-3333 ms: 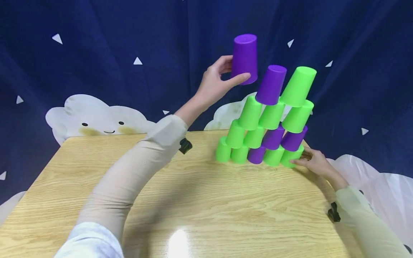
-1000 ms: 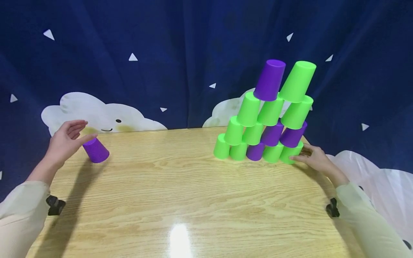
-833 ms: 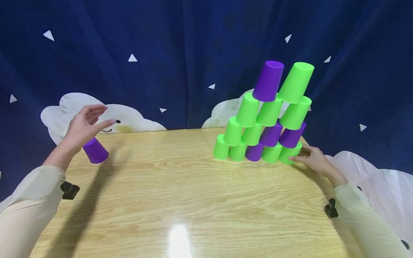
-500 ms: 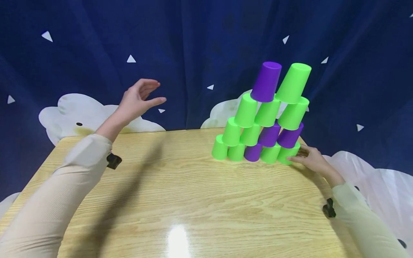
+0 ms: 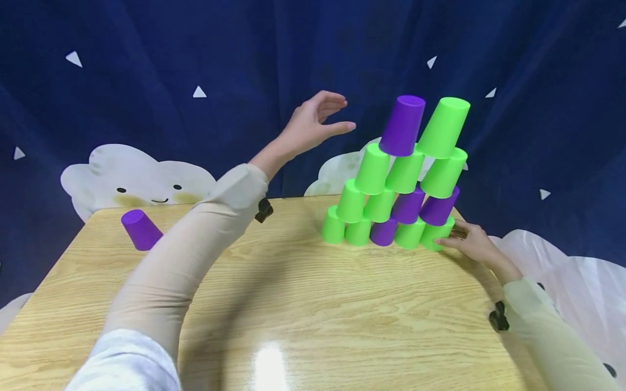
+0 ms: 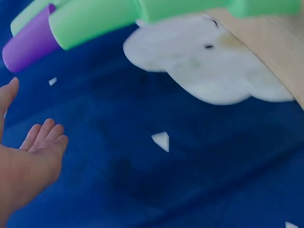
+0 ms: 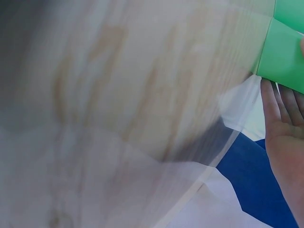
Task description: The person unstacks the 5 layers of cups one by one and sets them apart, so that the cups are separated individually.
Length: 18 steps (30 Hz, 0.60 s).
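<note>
In the head view my left hand (image 5: 315, 122) is raised in the air left of the top row, fingers and thumb spread apart around nothing. The nearest thing to it is an upside-down purple cup (image 5: 403, 126), beside a green cup (image 5: 444, 128) on that row. Below them, upside-down green and purple cups form a stepped stack. My right hand (image 5: 473, 243) holds the bottom-right green cup (image 5: 432, 235), thumb in front and fingers behind it; the right wrist view shows these fingers (image 7: 273, 102) along that cup's side. Another purple cup (image 5: 142, 230) stands upside down at the table's left.
The wooden table (image 5: 313, 304) carries the stack near its back right edge. A dark blue curtain (image 5: 235, 54) with white triangles and clouds hangs behind. My left forearm (image 5: 181, 260) reaches across the table's left half, just right of the lone purple cup.
My left hand held a purple cup aloft earlier; that cup now stands at the table's left. Since then the hand has swept up and right toward the stack. My right hand stays at its cup.
</note>
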Tool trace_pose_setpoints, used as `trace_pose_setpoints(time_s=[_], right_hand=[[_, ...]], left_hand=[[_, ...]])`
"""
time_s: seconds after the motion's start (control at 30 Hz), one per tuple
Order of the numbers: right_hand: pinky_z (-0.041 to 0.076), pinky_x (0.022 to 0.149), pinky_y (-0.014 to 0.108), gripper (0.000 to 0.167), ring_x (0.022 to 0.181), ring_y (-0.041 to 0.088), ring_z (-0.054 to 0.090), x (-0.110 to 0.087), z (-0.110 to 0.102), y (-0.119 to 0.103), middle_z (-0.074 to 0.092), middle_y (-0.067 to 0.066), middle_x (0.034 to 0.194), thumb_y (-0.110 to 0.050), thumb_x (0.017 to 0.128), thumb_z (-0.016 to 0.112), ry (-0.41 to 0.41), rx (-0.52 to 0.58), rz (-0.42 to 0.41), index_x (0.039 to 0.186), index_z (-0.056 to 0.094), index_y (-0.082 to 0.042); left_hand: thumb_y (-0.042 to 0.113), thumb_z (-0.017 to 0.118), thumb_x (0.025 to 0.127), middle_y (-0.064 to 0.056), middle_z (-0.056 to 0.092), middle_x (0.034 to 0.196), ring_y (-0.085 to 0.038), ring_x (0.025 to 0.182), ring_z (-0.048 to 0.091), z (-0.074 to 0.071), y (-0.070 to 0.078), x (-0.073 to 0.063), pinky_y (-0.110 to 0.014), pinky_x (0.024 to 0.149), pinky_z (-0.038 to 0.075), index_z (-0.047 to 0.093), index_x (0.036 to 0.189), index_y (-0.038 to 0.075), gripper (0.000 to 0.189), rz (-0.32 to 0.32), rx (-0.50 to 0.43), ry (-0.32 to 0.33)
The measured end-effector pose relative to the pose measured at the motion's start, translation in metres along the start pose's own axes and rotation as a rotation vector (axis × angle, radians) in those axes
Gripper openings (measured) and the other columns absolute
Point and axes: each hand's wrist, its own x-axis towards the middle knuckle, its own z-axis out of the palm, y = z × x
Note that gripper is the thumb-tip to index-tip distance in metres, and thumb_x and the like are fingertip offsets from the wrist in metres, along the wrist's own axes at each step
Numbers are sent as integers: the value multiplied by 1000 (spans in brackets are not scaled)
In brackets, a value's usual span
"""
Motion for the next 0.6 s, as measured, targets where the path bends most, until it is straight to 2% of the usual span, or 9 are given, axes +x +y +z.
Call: trace_pose_setpoints(time_s=[0.3,0.47,0.6], right_hand=[[50,81,11,67,101,-1,58,0,-1,-1,58,27,129,-28,90,74,-4,-16,10,140,47,6],[51,81,12,67,103,3,58,0,-1,1,57,27,129,-29,90,74,-7,-25,15,140,46,6],[51,81,12,68,104,5,59,1,0,1,57,26,130,-29,90,74,-6,-27,18,141,45,6]], left_hand=[[27,75,88,2,53,140,-2,127,48,44,23,26,-16,104,40,48,139,10,60,-12,-152,-36],[27,76,87,1,55,137,-3,123,51,60,30,34,-13,98,43,48,139,9,62,-27,-203,-53],[28,76,87,-1,57,131,-6,116,55,68,32,36,-14,93,46,46,141,9,64,-45,-194,-72]])
